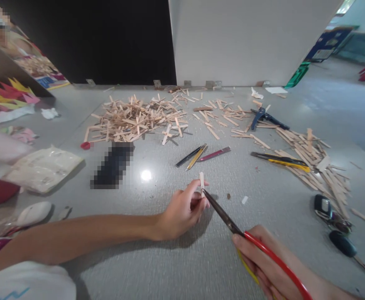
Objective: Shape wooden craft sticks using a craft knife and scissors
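Observation:
My left hand (182, 210) is closed on a short flat wooden craft stick (202, 179), pinched upright between thumb and fingers. My right hand (260, 254) grips a pair of scissors (222, 214) with dark metal blades and red and yellow handles. The blade tips meet the stick close to my left fingertips. Whether the blades are fully closed there is hard to make out. Just beyond my left hand lie a black pen-like tool (188, 156), a yellow one (197, 157) and a dark red one (215, 154).
A heap of wooden sticks (135, 118) lies at the back; more sticks (310, 154) are at right with a yellow-black cutter (280, 161) and blue-handled tool (261, 118). Keys (343, 241) lie front right. Left are a plastic packet (46, 168) and white mouse (34, 213). A board (247, 41) stands behind.

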`<state>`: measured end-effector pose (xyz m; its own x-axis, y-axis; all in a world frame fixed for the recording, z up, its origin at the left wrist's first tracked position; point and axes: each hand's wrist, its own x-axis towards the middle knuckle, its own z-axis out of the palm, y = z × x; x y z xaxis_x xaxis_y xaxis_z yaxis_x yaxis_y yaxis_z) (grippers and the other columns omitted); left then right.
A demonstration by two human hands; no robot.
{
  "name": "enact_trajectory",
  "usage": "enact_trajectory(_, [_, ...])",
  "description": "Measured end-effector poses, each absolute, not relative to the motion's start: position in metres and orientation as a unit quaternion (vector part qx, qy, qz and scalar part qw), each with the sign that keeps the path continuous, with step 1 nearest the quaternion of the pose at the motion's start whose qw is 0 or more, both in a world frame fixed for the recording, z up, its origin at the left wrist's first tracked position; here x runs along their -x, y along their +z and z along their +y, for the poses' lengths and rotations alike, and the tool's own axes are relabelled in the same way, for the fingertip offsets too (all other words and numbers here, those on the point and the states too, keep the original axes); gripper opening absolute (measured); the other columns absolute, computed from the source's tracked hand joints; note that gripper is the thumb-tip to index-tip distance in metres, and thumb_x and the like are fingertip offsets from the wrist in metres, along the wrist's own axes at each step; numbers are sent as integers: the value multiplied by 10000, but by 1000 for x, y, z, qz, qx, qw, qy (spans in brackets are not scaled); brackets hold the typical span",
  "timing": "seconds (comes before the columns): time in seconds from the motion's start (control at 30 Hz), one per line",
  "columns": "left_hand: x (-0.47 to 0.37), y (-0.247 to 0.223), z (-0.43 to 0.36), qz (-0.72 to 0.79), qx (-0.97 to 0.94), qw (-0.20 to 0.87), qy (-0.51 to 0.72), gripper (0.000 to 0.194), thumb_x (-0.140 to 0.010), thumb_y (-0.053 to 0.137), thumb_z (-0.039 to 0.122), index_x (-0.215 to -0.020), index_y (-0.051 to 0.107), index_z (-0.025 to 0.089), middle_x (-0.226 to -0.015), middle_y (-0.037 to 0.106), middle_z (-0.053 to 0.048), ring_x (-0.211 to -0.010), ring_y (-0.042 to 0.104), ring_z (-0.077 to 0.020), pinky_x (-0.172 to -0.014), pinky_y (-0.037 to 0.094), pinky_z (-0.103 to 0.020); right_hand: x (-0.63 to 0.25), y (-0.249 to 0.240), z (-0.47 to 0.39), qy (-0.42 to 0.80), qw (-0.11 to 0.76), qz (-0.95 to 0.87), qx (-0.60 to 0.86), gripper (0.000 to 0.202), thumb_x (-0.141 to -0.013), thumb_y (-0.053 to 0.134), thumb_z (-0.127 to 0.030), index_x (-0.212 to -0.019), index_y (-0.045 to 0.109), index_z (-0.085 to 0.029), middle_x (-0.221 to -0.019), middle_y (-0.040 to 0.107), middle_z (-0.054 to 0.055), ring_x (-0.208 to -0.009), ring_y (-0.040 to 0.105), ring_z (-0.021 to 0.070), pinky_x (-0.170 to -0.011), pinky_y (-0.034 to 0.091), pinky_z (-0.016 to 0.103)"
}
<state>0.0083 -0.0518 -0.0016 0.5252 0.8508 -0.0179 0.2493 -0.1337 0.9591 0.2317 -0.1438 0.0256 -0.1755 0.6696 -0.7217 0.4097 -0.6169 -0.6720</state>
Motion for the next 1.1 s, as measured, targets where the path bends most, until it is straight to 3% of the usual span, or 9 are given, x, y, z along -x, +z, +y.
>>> enact_trajectory(0.27, [-8, -4, -51, 391, -710, 514, 280, 354, -1065, 511, 386, -1337, 555, 163, -716, 696, 19, -463, 592, -116, -489, 471, -211, -242, 36, -136, 630, 56, -492, 598, 800, -821, 347, -1029, -583, 369, -266, -440, 327, -82, -319, 338, 58, -279, 305, 174])
enact_trajectory(0.47, [-8, -3, -49, 361, -690, 559, 284, 446, -1082, 513, 433, -1415, 561, 140, -805, 740, -29, -465, 572, -100, -457, 448, -190, -246, 47, -129, 652, 58, -422, 627, 713, -796, 531, -946, -615, 419, -265, -377, 356, -99, -271, 299, 50, -253, 246, 151])
enact_trajectory(0.63, [-7, -2, -46, 348, -682, 581, 276, 499, -1080, 534, 474, -1450, 598, 145, -791, 720, -23, -466, 532, -82, -447, 417, -165, -256, 47, -128, 716, 74, -383, 578, 758, -794, 515, -945, -479, 420, -262, -282, 319, -62, -213, 271, 59, -235, 169, 159])
enact_trajectory(0.7, [-8, -1, -45, 338, -673, 599, 271, 508, -1075, 546, 500, -1435, 609, 148, -780, 705, -17, -465, 508, -79, -446, 407, -164, -261, 43, -127, 731, 102, -364, 568, 746, -790, 537, -945, -496, 431, -267, -300, 310, -76, -218, 268, 67, -238, 196, 173])
enact_trajectory(0.87, [-10, 3, -43, 341, -633, 643, 264, 541, -1052, 577, 558, -1407, 595, 150, -751, 665, 8, -463, 482, -81, -437, 392, -173, -273, 38, -125, 727, 175, -389, 539, 733, -923, 542, -871, -554, 455, -244, -385, 343, -98, -289, 276, 53, -302, 299, 167])
enact_trajectory(1.0, [-11, 7, -42, 358, -589, 669, 278, 623, -1018, 628, 553, -1468, 526, 134, -742, 645, 31, -452, 500, -78, -435, 380, -178, -276, 37, -128, 722, 212, -430, 498, 706, -978, 480, -867, -710, 565, -219, -469, 474, -77, -404, 422, 79, -493, 495, 202])
enact_trajectory(1.1, [-10, 7, -43, 373, -574, 674, 276, 653, -1005, 653, 537, -1489, 496, 128, -752, 655, 30, -457, 525, -81, -435, 376, -179, -273, 32, -131, 737, 200, -429, 483, 712, -974, 467, -880, -720, 558, -221, -486, 474, -79, -416, 428, 85, -503, 499, 212])
